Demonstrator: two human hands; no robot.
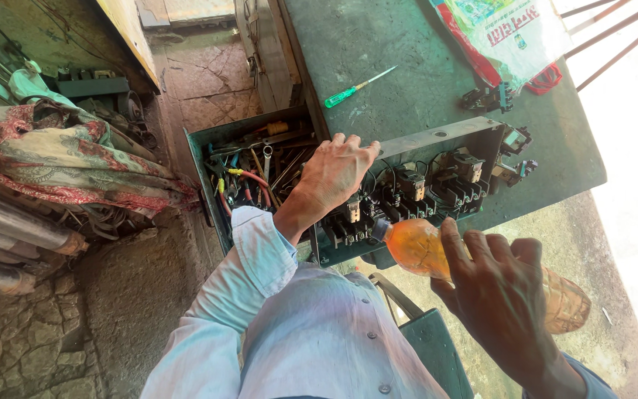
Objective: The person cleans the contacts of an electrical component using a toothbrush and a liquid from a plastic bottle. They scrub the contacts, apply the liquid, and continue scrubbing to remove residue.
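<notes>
While the left hand rests spread on the open electrical panel, fingers apart, the right hand clamps an orange bottle just below that panel, nozzle toward the components; applying liquid seems underway, needing careful aim.

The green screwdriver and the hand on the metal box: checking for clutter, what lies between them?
In the head view, only bare green tabletop lies between the screwdriver and the left hand resting on the box.

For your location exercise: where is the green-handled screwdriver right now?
The green-handled screwdriver lies alone on the green table at upper centre, beyond the left hand resting on the open metal electrical box.
</notes>
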